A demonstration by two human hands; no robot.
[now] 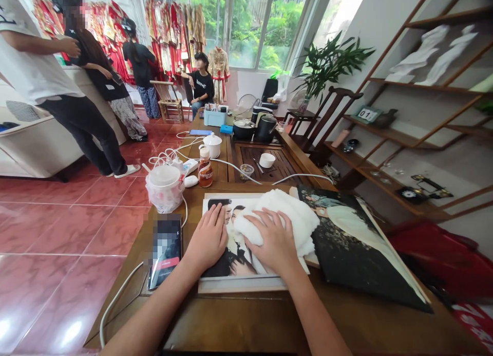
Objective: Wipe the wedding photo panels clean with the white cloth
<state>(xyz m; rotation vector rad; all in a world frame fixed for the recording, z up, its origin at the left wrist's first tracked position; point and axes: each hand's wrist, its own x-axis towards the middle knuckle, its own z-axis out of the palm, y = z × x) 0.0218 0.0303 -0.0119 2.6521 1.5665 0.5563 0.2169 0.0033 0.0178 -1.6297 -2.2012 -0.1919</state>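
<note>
A wedding photo print (242, 261) of a couple lies on the wooden table in front of me, in a pale frame or album page. My left hand (211, 235) rests flat on its left part, fingers stretched out and close together. A bundled white fluffy cloth (296, 212) covers the photo's right part. Over this cloth, my right hand (273, 238) is curved with its fingers spread and bent into it, gripping its near left side. To the right, partly under the cloth, lies a dark album cover or large print (346, 248) showing a pale dress.
A phone (165, 258) with a cable lies left of the photo. Beyond stand a lidded white bucket (165, 186), a brown drink bottle (205, 168), a white lidded cup (212, 144) and a tea tray (277, 168). Shelves (385, 179) rise at right. Several people are in the background.
</note>
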